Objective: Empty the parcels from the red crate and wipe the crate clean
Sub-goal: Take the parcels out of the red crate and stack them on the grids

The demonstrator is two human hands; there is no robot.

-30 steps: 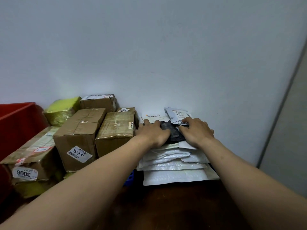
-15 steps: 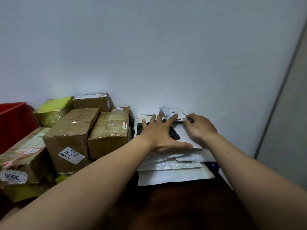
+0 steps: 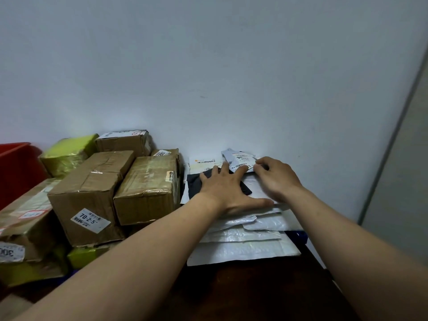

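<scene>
The red crate [image 3: 16, 167] shows only as a corner at the far left edge. A stack of white mailer parcels [image 3: 243, 249] lies on the dark table by the wall, with a black parcel [image 3: 193, 184] on top. My left hand [image 3: 229, 188] presses flat on the black parcel, fingers spread. My right hand [image 3: 275, 179] rests on the stack beside it. Its loosely bent fingertips touch a small grey labelled parcel [image 3: 238, 158] at the back of the pile.
Several taped cardboard boxes [image 3: 92, 188] [image 3: 148, 184] and yellow-wrapped parcels [image 3: 69, 154] are piled between the crate and the mailers. The dark wooden table [image 3: 243, 295] runs toward me. A pale wall stands right behind, and a blue object [image 3: 298, 237] peeks out under the mailers.
Both hands gripped the black parcel a second ago. My left hand has flattened out on it, and my right hand has shifted back to the small grey parcel. The view moved slightly right.
</scene>
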